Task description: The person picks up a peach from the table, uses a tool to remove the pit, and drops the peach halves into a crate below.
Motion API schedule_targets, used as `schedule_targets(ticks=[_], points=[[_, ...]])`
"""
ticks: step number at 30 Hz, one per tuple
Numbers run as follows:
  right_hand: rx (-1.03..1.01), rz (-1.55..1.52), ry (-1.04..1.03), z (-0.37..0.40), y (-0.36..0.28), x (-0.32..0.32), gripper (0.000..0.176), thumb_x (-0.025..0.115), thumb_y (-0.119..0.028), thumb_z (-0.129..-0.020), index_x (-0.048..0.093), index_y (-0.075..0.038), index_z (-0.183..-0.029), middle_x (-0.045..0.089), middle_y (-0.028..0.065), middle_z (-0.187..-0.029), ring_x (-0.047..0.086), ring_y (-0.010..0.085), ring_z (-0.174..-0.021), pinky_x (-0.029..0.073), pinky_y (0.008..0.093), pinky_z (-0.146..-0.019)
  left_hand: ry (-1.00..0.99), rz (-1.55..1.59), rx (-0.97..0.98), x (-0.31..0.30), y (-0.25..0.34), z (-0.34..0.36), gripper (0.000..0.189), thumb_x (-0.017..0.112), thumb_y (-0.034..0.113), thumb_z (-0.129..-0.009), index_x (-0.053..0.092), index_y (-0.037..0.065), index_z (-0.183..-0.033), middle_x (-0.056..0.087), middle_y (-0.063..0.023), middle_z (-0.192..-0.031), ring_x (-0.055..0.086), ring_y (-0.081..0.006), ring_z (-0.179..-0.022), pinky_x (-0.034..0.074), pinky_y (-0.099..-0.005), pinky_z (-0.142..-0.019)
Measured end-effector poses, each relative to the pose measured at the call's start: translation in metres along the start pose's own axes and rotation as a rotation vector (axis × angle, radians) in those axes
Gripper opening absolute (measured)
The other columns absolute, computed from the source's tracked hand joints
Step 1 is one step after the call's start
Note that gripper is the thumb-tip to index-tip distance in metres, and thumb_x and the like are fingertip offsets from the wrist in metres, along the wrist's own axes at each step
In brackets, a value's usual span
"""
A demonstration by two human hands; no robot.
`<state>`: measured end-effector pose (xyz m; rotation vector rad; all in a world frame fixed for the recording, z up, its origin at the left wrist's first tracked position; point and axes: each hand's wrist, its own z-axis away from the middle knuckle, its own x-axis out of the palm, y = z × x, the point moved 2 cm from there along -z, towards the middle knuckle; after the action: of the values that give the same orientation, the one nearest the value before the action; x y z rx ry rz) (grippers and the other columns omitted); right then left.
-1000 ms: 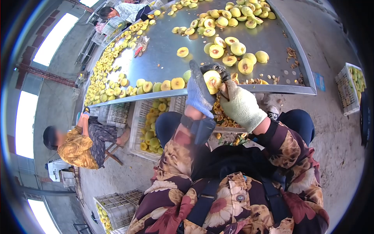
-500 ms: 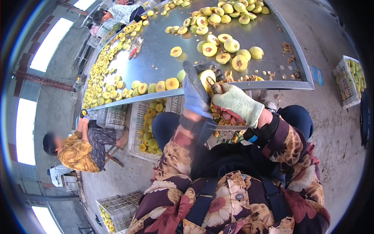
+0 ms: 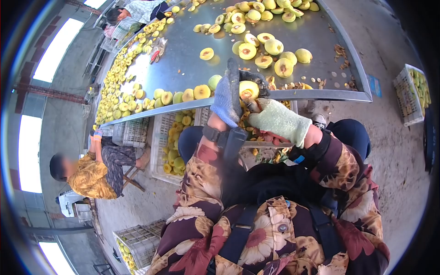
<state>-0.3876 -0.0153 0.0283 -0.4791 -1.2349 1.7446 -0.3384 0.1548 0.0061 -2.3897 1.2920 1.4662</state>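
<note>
My left hand (image 3: pixel 228 98), in a blue glove with dark fingers, is closed around a halved yellow peach (image 3: pixel 249 90) by the table's near edge. The peach's cut face, with a brownish centre, shows between thumb and fingers. My right hand (image 3: pixel 280 121), in a pale green glove, grips a small pitting tool (image 3: pixel 252 106). Its tip is at the lower edge of the peach; the exact shape is partly hidden by the fingers. Just left of my left hand, several peach halves (image 3: pixel 201 92) line the table edge.
On the metal table (image 3: pixel 192 59) lie more peach halves, loose pits and a red-and-grey item (image 3: pixel 158 50). Crates of fruit stand under the table (image 3: pixel 159 151), at right (image 3: pixel 409 98) and lower left (image 3: pixel 142 243). One person (image 3: pixel 91 176) sits at left; another (image 3: pixel 137 11) is farther back.
My left hand has turned and drawn slightly left, tilting the peach. The tool tip, earlier over the cut face, is now lower at its edge. My right hand has shifted slightly down.
</note>
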Motion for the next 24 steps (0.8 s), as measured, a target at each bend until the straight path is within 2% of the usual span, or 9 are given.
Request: schedule_targets(ticks=[1, 2, 5, 8, 14, 16, 19, 21, 24], points=[[0.011, 0.085, 0.063, 0.001, -0.002, 0.000, 0.018, 0.058, -0.024, -0.090, 0.055, -0.007, -0.092, 0.055, 0.0002, -0.064, 0.050, 0.0071, -0.042, 0.040, 0.0228, -0.033, 0.013, 0.030, -0.031, 0.001, 0.002, 0.000, 0.040, 0.052, 0.036, -0.101, 0.057, -0.002, -0.112, 0.064, -0.0126, -0.095, 0.060, -0.0223, -0.079, 0.050, -0.0348, -0.072], [-0.024, 0.224, 0.091, -0.001, -0.003, -0.001, 0.018, 0.056, -0.023, -0.092, 0.054, -0.005, -0.095, 0.057, 0.0062, -0.064, 0.057, 0.0193, -0.045, 0.046, 0.0313, -0.039, 0.029, 0.058, -0.060, 0.002, 0.003, 0.000, 0.040, 0.052, 0.036, -0.101, 0.057, -0.002, -0.112, 0.064, -0.0123, -0.094, 0.060, -0.0222, -0.079, 0.050, -0.0347, -0.072], [-0.874, 0.898, 0.405, -0.043, 0.048, -0.010, 0.019, 0.058, -0.021, -0.092, 0.053, -0.004, -0.097, 0.060, 0.0147, -0.067, 0.064, 0.0341, -0.060, 0.051, 0.0413, -0.053, 0.080, 0.121, -0.154, 0.008, 0.005, 0.001, 0.040, 0.053, 0.036, -0.101, 0.057, -0.002, -0.112, 0.063, -0.0114, -0.093, 0.059, -0.0218, -0.078, 0.050, -0.0345, -0.070], [-0.558, 0.834, 0.469, -0.023, 0.032, 0.001, 0.018, 0.060, -0.020, -0.091, 0.053, -0.005, -0.098, 0.062, 0.0189, -0.074, 0.065, 0.0412, -0.075, 0.051, 0.0461, -0.066, 0.144, 0.174, -0.260, 0.016, 0.007, 0.002, 0.040, 0.053, 0.036, -0.101, 0.057, -0.002, -0.112, 0.063, -0.0105, -0.092, 0.058, -0.0214, -0.077, 0.050, -0.0343, -0.069], [-0.581, 1.108, 0.687, -0.023, 0.042, -0.002, 0.018, 0.061, -0.021, -0.089, 0.055, -0.008, -0.100, 0.066, 0.0137, -0.078, 0.068, 0.0343, -0.074, 0.053, 0.0448, -0.064, 0.285, 0.285, -0.502, 0.032, 0.006, 0.003, 0.040, 0.054, 0.037, -0.101, 0.057, -0.001, -0.111, 0.062, -0.0087, -0.090, 0.057, -0.0206, -0.074, 0.049, -0.0338, -0.067], [-0.551, 1.128, 0.671, -0.023, 0.037, -0.006, 0.017, 0.060, -0.020, -0.089, 0.055, -0.008, -0.102, 0.067, 0.0132, -0.079, 0.069, 0.0329, -0.075, 0.054, 0.0441, -0.064, 0.314, 0.284, -0.557, 0.033, 0.002, 0.001, 0.040, 0.054, 0.037, -0.101, 0.057, -0.001, -0.111, 0.061, -0.0082, -0.089, 0.056, -0.0203, -0.073, 0.049, -0.0337, -0.066], [-0.533, 1.218, 0.704, -0.017, 0.035, -0.005, 0.017, 0.058, -0.018, -0.090, 0.056, -0.009, -0.103, 0.067, 0.0131, -0.080, 0.069, 0.0320, -0.076, 0.054, 0.0438, -0.064, 0.333, 0.128, -0.549, 0.021, -0.009, 0.000, 0.038, 0.053, 0.035, -0.102, 0.057, -0.002, -0.110, 0.059, -0.0063, -0.087, 0.054, -0.0191, -0.071, 0.049, -0.0335, -0.064], [-0.577, 1.232, 0.731, -0.016, 0.038, -0.009, 0.015, 0.056, -0.016, -0.090, 0.056, -0.007, -0.102, 0.067, 0.0128, -0.078, 0.069, 0.0310, -0.073, 0.054, 0.0428, -0.061, 0.383, -0.110, -0.391, 0.007, -0.012, 0.000, 0.034, 0.053, 0.030, -0.102, 0.059, -0.002, -0.110, 0.060, -0.0080, -0.089, 0.055, -0.0189, -0.074, 0.049, -0.0338, -0.066], [-0.644, 1.178, 0.698, -0.017, 0.045, -0.017, 0.014, 0.052, -0.015, -0.092, 0.057, -0.004, -0.099, 0.066, 0.0126, -0.074, 0.069, 0.0298, -0.069, 0.053, 0.0413, -0.056, 0.184, -0.030, -0.345, -0.014, -0.016, 0.002, 0.023, 0.055, 0.017, -0.100, 0.064, -0.001, -0.113, 0.065, -0.0147, -0.099, 0.061, -0.0214, -0.085, 0.051, -0.0358, -0.074]])
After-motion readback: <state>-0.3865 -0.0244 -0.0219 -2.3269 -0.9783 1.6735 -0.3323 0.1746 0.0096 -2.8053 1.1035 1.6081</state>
